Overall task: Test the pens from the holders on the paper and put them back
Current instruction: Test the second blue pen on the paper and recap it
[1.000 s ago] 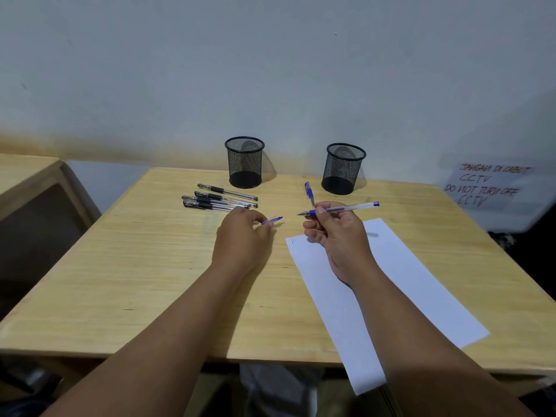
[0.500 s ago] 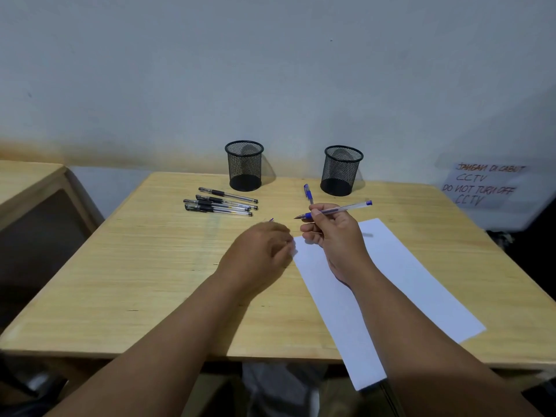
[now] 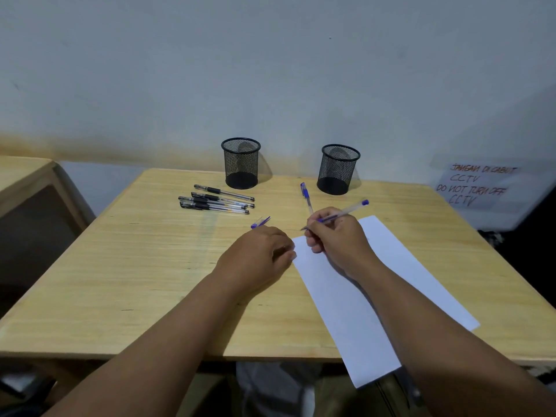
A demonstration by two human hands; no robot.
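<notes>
- Blue pen [image 3: 337, 217], a slim clear barrel at frame centre, is pinched in the right hand [image 3: 337, 239], whose fingers curl round it, tip angled toward the white paper [image 3: 376, 296], likely ready to scribble.
- Left hand [image 3: 258, 257] presses the paper's corner, probably steadying it; fingers loosely curled, holding nothing.
- Blue cap [image 3: 260, 222] lies just above it on the table [image 3: 120, 266].
- Two black mesh holders [image 3: 241, 163] stand empty behind.

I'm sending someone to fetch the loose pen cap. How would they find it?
Start at the left mesh holder at the back of the wooden table, then come toward the left hand. The cap lies just beyond its knuckles. It is short, blue and clear, unlike the long black pens further left.
</notes>
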